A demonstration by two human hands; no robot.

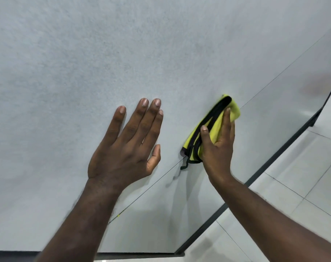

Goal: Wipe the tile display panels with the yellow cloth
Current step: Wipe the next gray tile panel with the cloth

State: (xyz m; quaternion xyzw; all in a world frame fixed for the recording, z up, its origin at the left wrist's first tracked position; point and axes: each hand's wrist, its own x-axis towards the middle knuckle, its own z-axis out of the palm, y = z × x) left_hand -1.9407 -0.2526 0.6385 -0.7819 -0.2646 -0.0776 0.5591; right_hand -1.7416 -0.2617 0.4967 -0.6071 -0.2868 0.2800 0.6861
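Here, the fingers (pixel 226 121) and thumb of the right hand (pixel 217 148) clasp one folded yellow cloth with black trim (pixel 216 127). They press it onto the thin seam between two pale grey speckled tile panels (pixel 76 63). The one left hand (pixel 127 146) lies flat on the larger panel, its fingers straight and slightly spread. Both bare forearms reach up.
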